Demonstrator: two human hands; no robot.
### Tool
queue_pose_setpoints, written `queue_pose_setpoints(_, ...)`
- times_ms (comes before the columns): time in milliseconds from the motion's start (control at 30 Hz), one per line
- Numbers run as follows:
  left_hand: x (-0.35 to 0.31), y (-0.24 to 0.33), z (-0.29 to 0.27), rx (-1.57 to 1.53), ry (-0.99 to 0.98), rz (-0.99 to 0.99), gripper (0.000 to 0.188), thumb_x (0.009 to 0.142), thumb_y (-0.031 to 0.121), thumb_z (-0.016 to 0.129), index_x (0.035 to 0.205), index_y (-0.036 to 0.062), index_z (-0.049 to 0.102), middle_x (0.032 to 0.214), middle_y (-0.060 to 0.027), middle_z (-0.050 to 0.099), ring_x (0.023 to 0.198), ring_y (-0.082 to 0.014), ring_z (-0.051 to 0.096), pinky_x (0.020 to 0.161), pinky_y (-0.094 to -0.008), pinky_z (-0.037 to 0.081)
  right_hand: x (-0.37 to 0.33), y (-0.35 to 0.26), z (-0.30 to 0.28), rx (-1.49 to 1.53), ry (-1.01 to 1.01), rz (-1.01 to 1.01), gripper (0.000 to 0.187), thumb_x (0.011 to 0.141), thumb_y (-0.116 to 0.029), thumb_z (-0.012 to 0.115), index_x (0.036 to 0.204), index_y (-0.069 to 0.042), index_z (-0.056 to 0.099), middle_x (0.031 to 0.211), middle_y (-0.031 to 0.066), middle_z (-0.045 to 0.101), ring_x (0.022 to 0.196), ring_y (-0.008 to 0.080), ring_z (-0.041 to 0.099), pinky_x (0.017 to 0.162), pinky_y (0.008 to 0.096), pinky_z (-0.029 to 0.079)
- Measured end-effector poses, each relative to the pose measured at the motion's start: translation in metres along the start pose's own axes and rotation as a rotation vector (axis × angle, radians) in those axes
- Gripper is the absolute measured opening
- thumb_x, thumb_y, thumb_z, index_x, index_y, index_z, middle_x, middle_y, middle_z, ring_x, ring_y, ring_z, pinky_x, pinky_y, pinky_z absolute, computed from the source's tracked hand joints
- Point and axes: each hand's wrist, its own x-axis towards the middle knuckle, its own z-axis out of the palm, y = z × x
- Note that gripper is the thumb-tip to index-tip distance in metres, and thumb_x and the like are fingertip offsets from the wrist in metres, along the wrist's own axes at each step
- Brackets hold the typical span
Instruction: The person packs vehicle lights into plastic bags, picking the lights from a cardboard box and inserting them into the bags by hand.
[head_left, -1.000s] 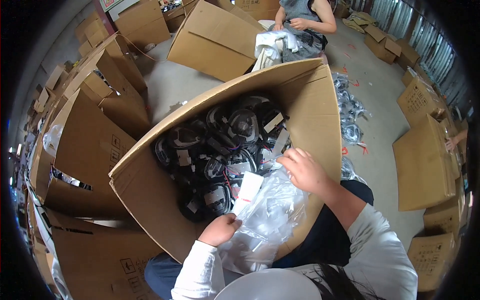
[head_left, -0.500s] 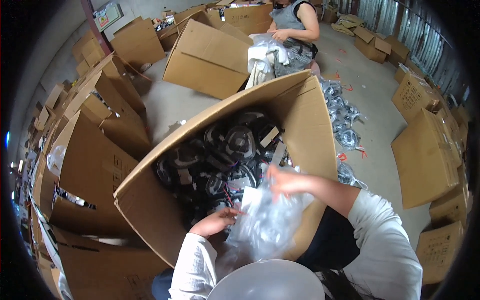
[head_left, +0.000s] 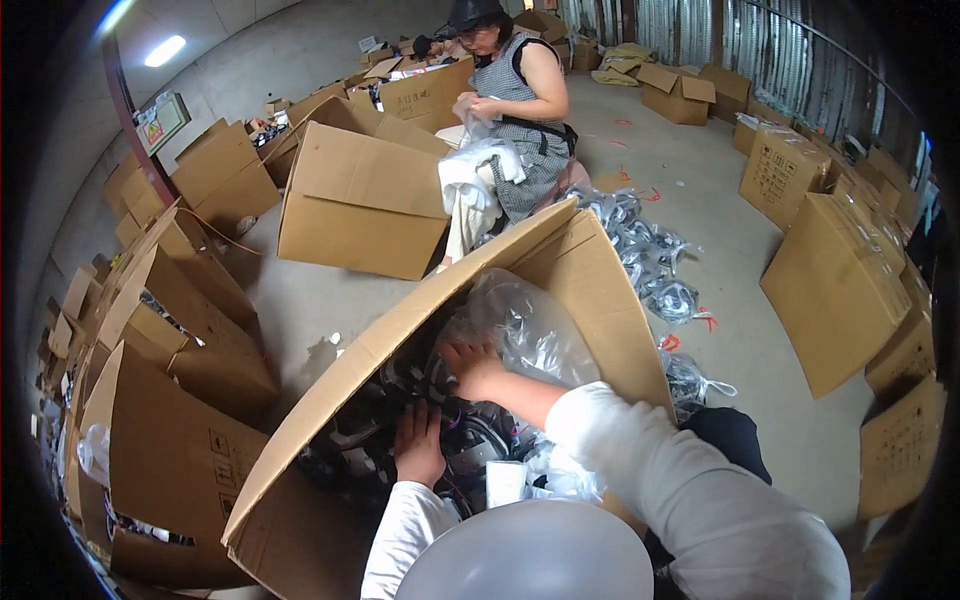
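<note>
inside the big box (head_left: 625, 300), taking the right hand (head_left: 476, 371) as the clock's centre, black parts (head_left: 478, 445) lie heaped, showing mostly from six round to ten o'clock. the right hand reaches over the heap, its fingers bent at the near edge of a puffed clear bag (head_left: 540, 328), which fills the space toward one and two o'clock; whether they pinch the film i cannot tell. the left hand (head_left: 418, 445) rests at seven o'clock, palm down on the parts, fingers stretched out and a little spread, clasping nothing that shows. a white packet (head_left: 507, 484) lies between five and six o'clock, just beside some crumpled film (head_left: 565, 472). a pale dome (what it belongs to i cannot tell) covers the box's near side.

beyond the box, at twelve o'clock, a co-worker (head_left: 530, 85) in a dark hat handles clear plastic, with a tilted carton (head_left: 365, 205) at eleven. bagged goods (head_left: 655, 250) line the floor at two, some with red ties (head_left: 669, 342).
</note>
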Motion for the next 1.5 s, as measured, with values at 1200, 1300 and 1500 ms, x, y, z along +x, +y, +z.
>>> queue_pose_setpoints(1200,-0.199,0.083,-0.175,-1.155,0.215,-0.672,0.03,0.086,0.019,0.069,0.1,-0.0039,0.055,0.087,-0.011,0.066,0.078,-0.0152,0.062,0.071,-0.0282,0.048,-0.235,-0.04,-0.162,0.693,-0.114,-0.28,0.081,0.061,-0.042,0.087,0.12,-0.005,0.047,0.118,0.0173,0.044,0.111,0.0321,0.049,0.096,0.0377,0.042)
queue_pose_setpoints(1300,-0.217,0.107,-0.173,-1.2,0.161,-0.688,0.03,0.086,0.02,0.069,0.099,-0.0035,0.056,0.078,-0.0077,0.064,0.071,-0.0124,0.059,0.065,-0.0267,0.047,-0.252,-0.047,-0.158,0.687,-0.127,-0.286,0.081,0.061,-0.042,0.087,0.121,-0.004,0.046,0.119,0.0173,0.043,0.111,0.0319,0.049,0.095,0.0373,0.042)
queue_pose_setpoints(1500,-0.234,0.107,-0.158,-1.056,0.094,-0.69,0.033,0.085,0.024,0.07,0.097,-0.0043,0.057,0.076,-0.0089,0.065,0.068,-0.0154,0.06,0.065,-0.0296,0.048,-0.266,-0.047,-0.135,0.677,-0.143,-0.254,0.079,0.06,-0.04,0.088,0.118,-0.006,0.047,0.113,0.0144,0.044,0.104,0.0287,0.05,0.092,0.0357,0.043)
